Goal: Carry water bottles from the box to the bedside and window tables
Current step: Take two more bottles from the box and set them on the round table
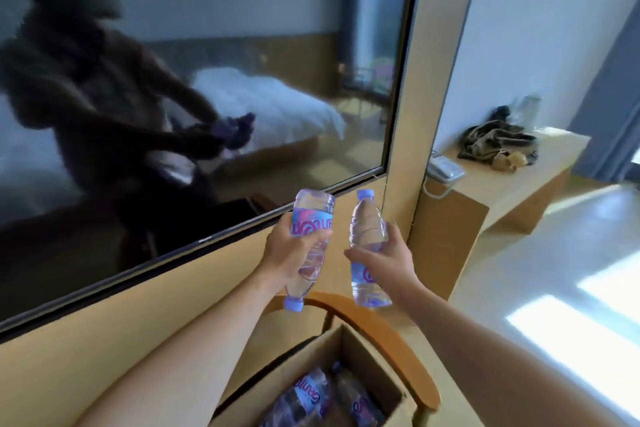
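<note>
Left hand (289, 253) fingers curl round an inverted bottle (310, 243); cap down. Right hand (389, 258) fingers wrap an upright bottle (367, 246) above the box (360, 360).

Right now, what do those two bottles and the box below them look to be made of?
Both bottles, one in the left hand and one in the right hand, look like clear ribbed plastic: the wall shows through them. The box looks like plain brown matte cardboard.
</note>
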{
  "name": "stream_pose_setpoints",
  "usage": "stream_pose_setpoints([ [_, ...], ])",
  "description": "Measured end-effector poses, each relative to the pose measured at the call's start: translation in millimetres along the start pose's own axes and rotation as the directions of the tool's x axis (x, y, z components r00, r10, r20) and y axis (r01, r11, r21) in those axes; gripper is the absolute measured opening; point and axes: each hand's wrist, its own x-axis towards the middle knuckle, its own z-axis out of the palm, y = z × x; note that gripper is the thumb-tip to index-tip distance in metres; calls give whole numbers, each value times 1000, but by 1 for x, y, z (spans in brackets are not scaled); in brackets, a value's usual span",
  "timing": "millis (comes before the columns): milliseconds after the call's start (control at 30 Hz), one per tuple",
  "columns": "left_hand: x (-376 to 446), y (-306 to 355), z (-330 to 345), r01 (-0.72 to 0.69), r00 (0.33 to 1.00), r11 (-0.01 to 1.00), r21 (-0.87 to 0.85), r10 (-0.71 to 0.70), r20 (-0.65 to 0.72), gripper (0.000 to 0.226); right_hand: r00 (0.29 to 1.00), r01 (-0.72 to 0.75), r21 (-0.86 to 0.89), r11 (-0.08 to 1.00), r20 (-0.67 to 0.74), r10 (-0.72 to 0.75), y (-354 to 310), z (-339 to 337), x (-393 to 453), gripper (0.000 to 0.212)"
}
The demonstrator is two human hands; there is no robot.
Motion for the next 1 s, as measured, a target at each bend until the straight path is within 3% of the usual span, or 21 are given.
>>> stream_pose_setpoints([
  [233, -25, 34, 124, -34, 951, 999, -7, 34, 306, 55, 943, 20, 54, 998, -332, -1, 3, -134, -42, 69],
  [467, -81, 60, 279, -55, 809, 998, -23, 58, 585, 34, 814, 34, 92, 995, -580, 26, 25, -279, -107, 65],
  [733, -174, 81, 479, -132, 675, 991, -26, 109, 730, 28, 648, 15, 120, 993, -757, 82, 67, -468, -181, 70],
  [867, -222, 85, 576, -123, 591, 992, -25, 94, 802, 43, 568, -11, 88, 996, -819, 79, 89, -557, -217, 65],
  [1000, -264, 88, 660, -144, 517, 988, -50, 118, 848, 45, 470, -54, 69, 996, -879, 86, 112, -632, -243, 58],
])
